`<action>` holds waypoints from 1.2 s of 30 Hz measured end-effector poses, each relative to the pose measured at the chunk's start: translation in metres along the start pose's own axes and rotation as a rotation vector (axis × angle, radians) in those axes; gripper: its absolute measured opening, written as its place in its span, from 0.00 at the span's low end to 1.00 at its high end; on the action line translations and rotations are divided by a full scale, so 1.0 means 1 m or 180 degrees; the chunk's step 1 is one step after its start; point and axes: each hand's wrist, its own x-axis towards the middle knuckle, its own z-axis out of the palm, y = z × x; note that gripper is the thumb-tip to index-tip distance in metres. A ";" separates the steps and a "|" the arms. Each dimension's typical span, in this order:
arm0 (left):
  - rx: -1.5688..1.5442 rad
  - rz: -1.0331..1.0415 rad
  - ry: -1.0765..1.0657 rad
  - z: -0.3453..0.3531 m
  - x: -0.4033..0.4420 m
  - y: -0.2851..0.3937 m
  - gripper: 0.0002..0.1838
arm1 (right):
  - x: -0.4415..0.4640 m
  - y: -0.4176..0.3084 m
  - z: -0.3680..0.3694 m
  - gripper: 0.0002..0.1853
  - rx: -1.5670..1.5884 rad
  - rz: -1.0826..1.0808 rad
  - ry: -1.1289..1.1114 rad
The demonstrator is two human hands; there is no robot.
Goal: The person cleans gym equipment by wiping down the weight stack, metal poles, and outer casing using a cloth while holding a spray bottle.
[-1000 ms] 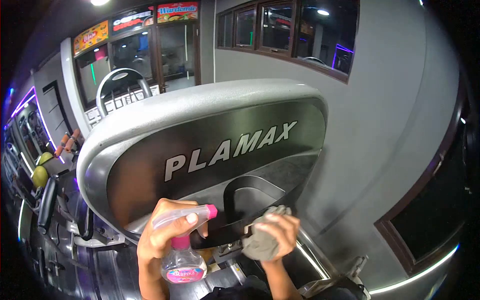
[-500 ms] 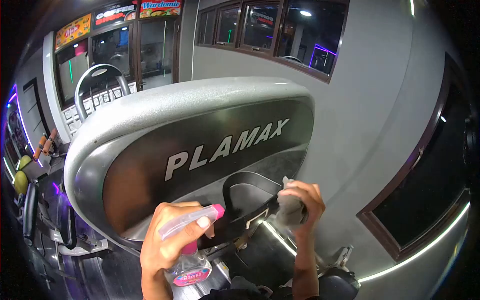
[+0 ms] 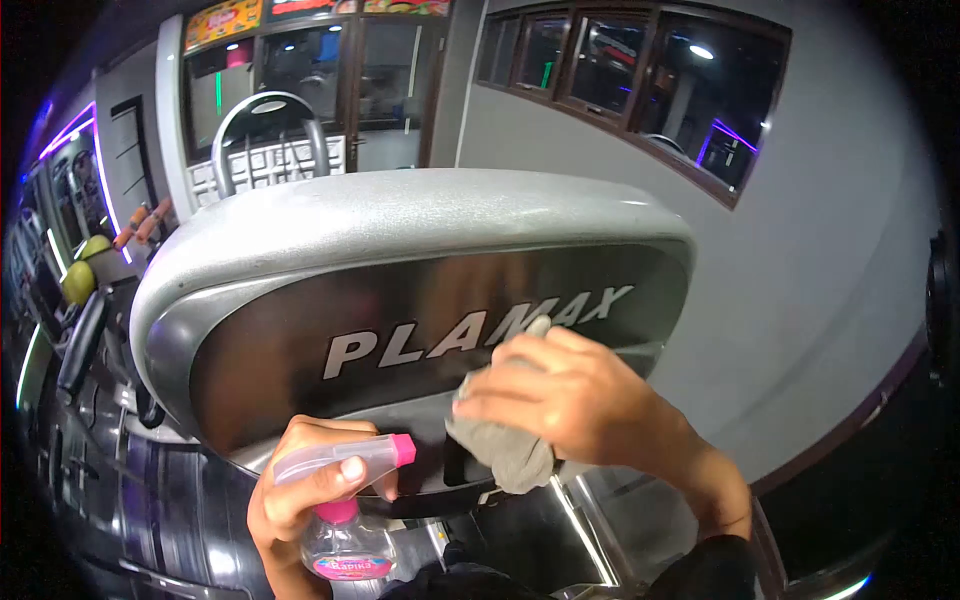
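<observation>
My left hand (image 3: pixel 300 480) is wrapped round the neck of a clear spray bottle (image 3: pixel 350 545) with a pink nozzle, which points to the right. Bunched in my right hand (image 3: pixel 565 395) is a grey cloth (image 3: pixel 505 445), held in front of the machine's dark panel (image 3: pixel 290 345). Whether the cloth touches the panel I cannot tell. The panel carries large "PLAMAX" lettering, and my right fingers cover part of its lower right. A thick silver rim (image 3: pixel 420 205) frames the top. The panel's cup recess is mostly hidden behind the cloth.
Beyond the machine stand a glass door (image 3: pixel 390 110) and a curved metal frame (image 3: pixel 270 125). Windows (image 3: pixel 640 80) run along the grey wall (image 3: pixel 820 270) on the right. Gym equipment with an orange-padded bar (image 3: pixel 145 225) and a black pad (image 3: pixel 82 345) is at the left.
My right hand has moved left and closer to the panel with the cloth. The camera view has turned left, so the background appears shifted right. My left hand keeps hold of the spray bottle.
</observation>
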 end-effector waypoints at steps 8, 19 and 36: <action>-0.0055 -0.0159 0.0903 0.018 -0.002 0.016 0.31 | -0.008 0.005 0.013 0.08 -0.0997 -0.1137 -0.1435; -0.0213 -0.0011 0.0886 0.014 0.001 0.013 0.32 | 0.002 0.036 -0.007 0.07 0.0987 -0.0956 -0.1163; -0.0285 -0.0060 0.0384 0.001 -0.001 0.010 0.33 | 0.017 0.018 0.043 0.24 0.2858 -0.0760 -0.1271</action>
